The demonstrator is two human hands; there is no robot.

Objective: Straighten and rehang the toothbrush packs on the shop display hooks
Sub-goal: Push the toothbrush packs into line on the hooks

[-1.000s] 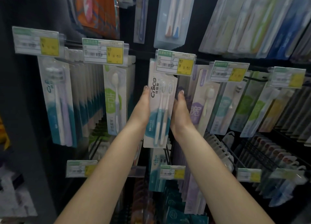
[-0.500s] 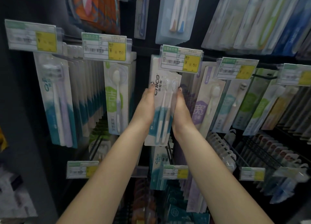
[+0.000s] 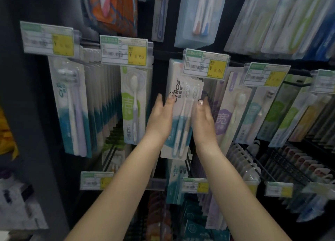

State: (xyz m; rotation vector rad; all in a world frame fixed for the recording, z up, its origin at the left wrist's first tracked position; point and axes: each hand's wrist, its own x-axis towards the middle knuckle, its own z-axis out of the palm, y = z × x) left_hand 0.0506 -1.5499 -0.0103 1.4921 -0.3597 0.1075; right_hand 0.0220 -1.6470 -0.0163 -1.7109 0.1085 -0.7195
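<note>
Crowded rack: left hand (image 3: 159,119), right hand (image 3: 204,119) flank toothbrush pack (image 3: 183,103).

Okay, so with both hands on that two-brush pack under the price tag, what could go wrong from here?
1. The left hand and right hand only press the white and teal twin toothbrush pack by its side edges with straight fingers, so it could slip out and drop.
2. The pack's top is hidden behind the price tag, so its hang hole could miss the hook.
3. The right hand sits close to the purple pack and may knock it crooked.
</note>
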